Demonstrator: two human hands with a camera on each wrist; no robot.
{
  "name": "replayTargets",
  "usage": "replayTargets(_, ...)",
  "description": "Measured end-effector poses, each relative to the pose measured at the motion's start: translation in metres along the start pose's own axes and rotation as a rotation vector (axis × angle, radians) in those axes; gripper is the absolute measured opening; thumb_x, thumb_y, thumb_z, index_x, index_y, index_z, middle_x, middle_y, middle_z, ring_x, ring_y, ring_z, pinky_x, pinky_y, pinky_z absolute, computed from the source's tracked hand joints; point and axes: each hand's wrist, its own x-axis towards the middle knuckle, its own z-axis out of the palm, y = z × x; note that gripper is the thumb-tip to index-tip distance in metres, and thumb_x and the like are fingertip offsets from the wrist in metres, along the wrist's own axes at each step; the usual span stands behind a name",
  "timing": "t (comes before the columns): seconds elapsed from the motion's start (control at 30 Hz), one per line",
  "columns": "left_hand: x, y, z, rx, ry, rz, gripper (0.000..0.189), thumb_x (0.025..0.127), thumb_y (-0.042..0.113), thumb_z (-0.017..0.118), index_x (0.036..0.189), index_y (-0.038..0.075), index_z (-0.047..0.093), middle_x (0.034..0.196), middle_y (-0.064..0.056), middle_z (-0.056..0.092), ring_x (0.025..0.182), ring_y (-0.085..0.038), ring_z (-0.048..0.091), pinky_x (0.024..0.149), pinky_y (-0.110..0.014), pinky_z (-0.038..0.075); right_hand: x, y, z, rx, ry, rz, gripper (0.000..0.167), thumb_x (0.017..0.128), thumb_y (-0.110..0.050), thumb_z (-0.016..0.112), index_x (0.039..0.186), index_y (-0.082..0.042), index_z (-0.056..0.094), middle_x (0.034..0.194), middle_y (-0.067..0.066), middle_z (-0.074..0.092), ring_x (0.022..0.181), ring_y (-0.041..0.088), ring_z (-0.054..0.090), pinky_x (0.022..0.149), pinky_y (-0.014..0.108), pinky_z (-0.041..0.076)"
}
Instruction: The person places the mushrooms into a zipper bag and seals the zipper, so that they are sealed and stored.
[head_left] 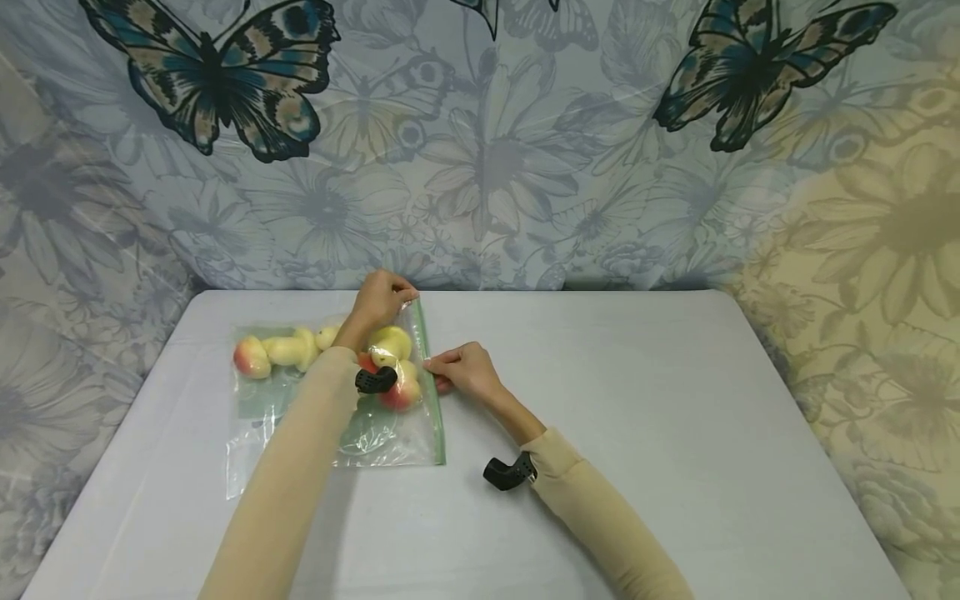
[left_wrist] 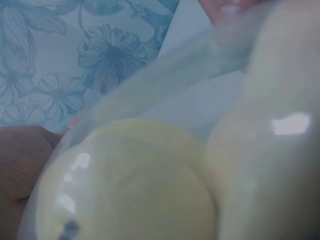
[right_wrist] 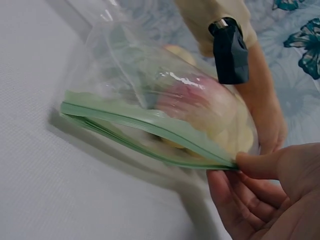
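A clear zip bag (head_left: 408, 446) with a green zip strip (head_left: 437, 417) lies on the table, with several yellow and red fruits (head_left: 252, 358) inside. My left hand (head_left: 381, 298) reaches over the bag and pinches the far end of its zip edge. Close by, my right hand (head_left: 469, 372) holds the green strip between thumb and fingers. The right wrist view shows the two zip edges (right_wrist: 145, 120) parted toward the near end and together at the right thumb. In the left wrist view, a yellow fruit (left_wrist: 125, 190) behind film fills much of the frame.
A white table (head_left: 637, 417) carries the bag on its left half. Behind it hangs a butterfly and flower patterned cloth (head_left: 487, 192). Each wrist wears a black camera mount, the right one (head_left: 510, 473) just above the table.
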Motion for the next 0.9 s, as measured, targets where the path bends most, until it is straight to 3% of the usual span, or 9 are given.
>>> replayTargets(0.3,-0.002,0.003,-0.002,0.036,-0.011,-0.013,0.024,0.099,0.021,0.060,0.104,0.003,0.075,0.102,-0.012,0.070,0.077,-0.022,0.060,0.067,-0.034,0.049,-0.013,0.004,-0.002,-0.010,-0.015,0.012,0.023,0.088,-0.016,0.074,0.094,0.007,0.075,0.069,0.015,0.071,0.051,0.011,0.064,0.058,0.029,0.057)
replayTargets(0.9,-0.002,0.009,-0.002,0.040,-0.020,0.002,0.027,0.099,0.023,0.059,0.106,0.002,0.074,0.105,-0.014,0.071,0.091,-0.026,0.064,0.078,-0.040,0.052,-0.028,0.015,-0.008,-0.014,-0.029,0.008,0.023,0.088,-0.016,0.074,0.093,0.006,0.076,0.067,0.015,0.071,0.052,0.014,0.066,0.056,0.029,0.057)
